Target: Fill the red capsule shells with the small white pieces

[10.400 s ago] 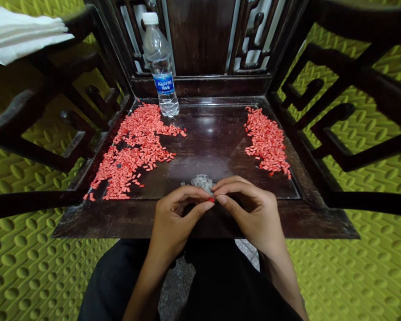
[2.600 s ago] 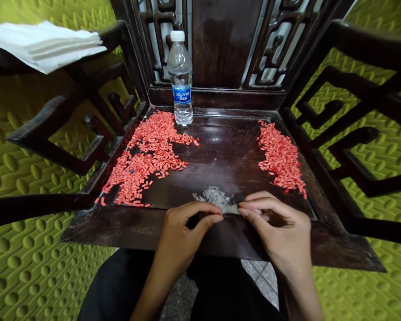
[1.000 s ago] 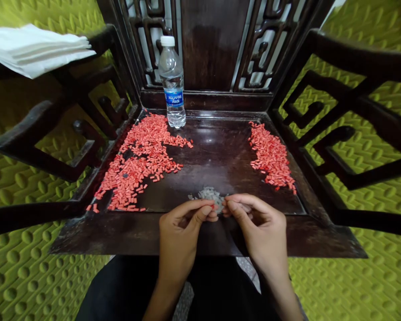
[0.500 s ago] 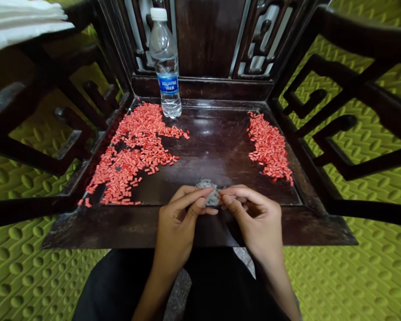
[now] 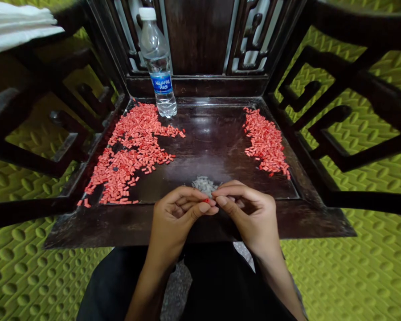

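Observation:
Between the thumb and fingers of my left hand (image 5: 182,209) is a small red tube-shaped piece (image 5: 206,200), its end facing me. My right hand (image 5: 245,207) is beside it, thumb and forefinger pinched together close to the piece; what they hold, if anything, is too small to make out. Just beyond my fingertips lies a little heap of pale, translucent bits (image 5: 203,183) on the dark wooden seat. A large spread of red tube pieces (image 5: 133,147) covers the seat's left side, and a smaller pile of red pieces (image 5: 265,142) lies on the right.
A water bottle (image 5: 158,67) with a white cap stands at the back left of the wooden seat (image 5: 207,151). Carved armrests (image 5: 334,120) rise on both sides. White tissue paper (image 5: 16,26) rests on the left armrest. One dark bit (image 5: 115,169) lies among the left red pieces.
The red piece now shows in my left fingers, where it was not visible before. My fingertips have shifted slightly, uncovering more of the pale heap. The view has turned a little.

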The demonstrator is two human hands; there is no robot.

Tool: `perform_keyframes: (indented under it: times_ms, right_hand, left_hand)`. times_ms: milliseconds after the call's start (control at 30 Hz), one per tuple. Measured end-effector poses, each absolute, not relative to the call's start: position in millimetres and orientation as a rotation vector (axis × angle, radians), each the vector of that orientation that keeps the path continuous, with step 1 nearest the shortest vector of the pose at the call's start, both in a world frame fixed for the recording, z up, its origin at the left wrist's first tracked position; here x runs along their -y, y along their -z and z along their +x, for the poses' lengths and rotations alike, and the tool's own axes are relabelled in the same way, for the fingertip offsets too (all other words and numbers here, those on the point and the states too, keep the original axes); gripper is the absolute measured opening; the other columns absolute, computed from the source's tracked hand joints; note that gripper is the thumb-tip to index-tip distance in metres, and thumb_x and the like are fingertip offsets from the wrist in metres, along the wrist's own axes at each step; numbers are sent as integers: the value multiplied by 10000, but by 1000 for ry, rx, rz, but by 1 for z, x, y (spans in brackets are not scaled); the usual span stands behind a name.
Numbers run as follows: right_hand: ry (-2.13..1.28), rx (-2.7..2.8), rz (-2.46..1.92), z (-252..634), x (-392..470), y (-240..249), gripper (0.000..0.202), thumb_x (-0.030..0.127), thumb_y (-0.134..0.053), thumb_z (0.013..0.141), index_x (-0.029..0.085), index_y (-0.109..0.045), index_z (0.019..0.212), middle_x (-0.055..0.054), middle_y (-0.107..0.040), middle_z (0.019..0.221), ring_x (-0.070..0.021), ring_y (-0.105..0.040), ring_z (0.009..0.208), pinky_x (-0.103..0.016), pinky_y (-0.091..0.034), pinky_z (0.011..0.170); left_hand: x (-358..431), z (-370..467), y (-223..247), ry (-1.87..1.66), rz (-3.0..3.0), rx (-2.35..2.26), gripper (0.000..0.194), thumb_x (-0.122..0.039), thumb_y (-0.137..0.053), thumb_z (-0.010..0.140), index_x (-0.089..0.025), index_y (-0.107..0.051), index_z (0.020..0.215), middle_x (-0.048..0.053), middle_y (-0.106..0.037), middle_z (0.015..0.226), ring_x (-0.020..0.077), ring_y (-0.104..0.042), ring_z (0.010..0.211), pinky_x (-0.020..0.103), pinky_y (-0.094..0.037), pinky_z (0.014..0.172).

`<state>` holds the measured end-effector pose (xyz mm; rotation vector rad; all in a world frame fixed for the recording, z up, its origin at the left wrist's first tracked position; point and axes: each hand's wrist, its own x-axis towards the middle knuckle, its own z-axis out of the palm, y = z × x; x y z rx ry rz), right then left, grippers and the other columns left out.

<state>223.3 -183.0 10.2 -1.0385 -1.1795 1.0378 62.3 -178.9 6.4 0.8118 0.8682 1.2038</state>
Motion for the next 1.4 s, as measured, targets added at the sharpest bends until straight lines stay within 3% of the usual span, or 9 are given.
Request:
perform_keyframes:
  times_ms: [633,900,1100,1400]
  right_hand:
    - [-1042,1237,-1017,225,183,-11,185,99,-795,933,266,-876,931,-11,-804,900,-142,-743,829,-239,-595,710]
    - [-867,1314,-1069,221,185,-12,303,57,-775,941,320,-899,1025,2,-794,896,-133,-734,839,-242,-595,753]
    - [-829,1348,-1073,221,185,-12,376,16,-775,924,343,-901,1059,-1,-795,905,-136,-738,836,-244,-606,749]
    - [-904,1291,-1097,219,187,-11,240,106,-809,922,294,-889,1047,-30,-829,959,-173,-766,861,-288,-642,739]
  left_hand:
    - [179,67,-16,-1240,919,-971,109,-119,-905,824,-199,-847,868,6,-857,814,111,-820,707,128,-637,718]
    - [181,69,-13,-1293,962,-1047,74,-166,-902,837,-186,-848,882,22,-853,844,144,-823,744,203,-675,760]
    - [182,68,-11,-1323,978,-1039,59,-155,-896,851,-198,-860,870,10,-851,858,112,-812,737,157,-647,755]
    - [182,67,-11,-1273,978,-1089,39,-230,-886,886,-200,-863,893,14,-830,765,131,-805,717,174,-640,726]
